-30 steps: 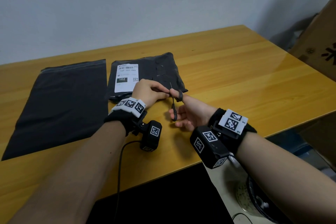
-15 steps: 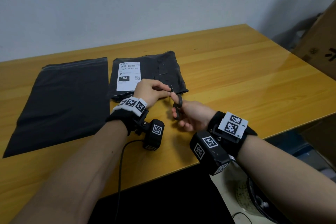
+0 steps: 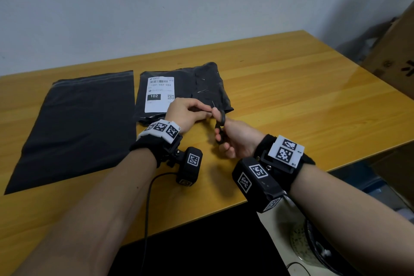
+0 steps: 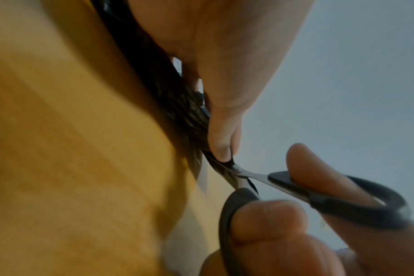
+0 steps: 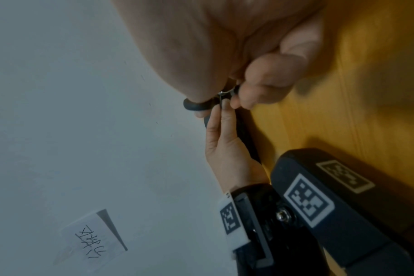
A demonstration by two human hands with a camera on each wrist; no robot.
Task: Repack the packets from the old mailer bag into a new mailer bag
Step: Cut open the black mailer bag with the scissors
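The old mailer bag point(image 3: 201, 87), black and bulging with a white shipping label point(image 3: 158, 94), lies in the middle of the wooden table point(image 3: 302, 101). My left hand point(image 3: 190, 111) pinches its near edge between thumb and fingertips point(image 4: 222, 147). My right hand point(image 3: 233, 139) holds black-handled scissors point(image 3: 220, 123), thumb and fingers through the loops point(image 4: 331, 198). The blades point(image 4: 239, 177) meet the bag's edge right beside my left fingertips. The new mailer bag point(image 3: 76, 127) lies flat and black to the left of the old bag.
A cardboard box point(image 3: 394, 51) stands past the table's right end. The wall point(image 3: 179, 6) runs behind the table, with a handwritten paper note point(image 5: 92, 240) stuck on it. A cable point(image 3: 147, 204) hangs from my left wrist camera over the front edge.
The scissors have moved up from in front of the bag to its near edge, and their handles have drawn closer together. My left hand keeps its pinch on the bag.
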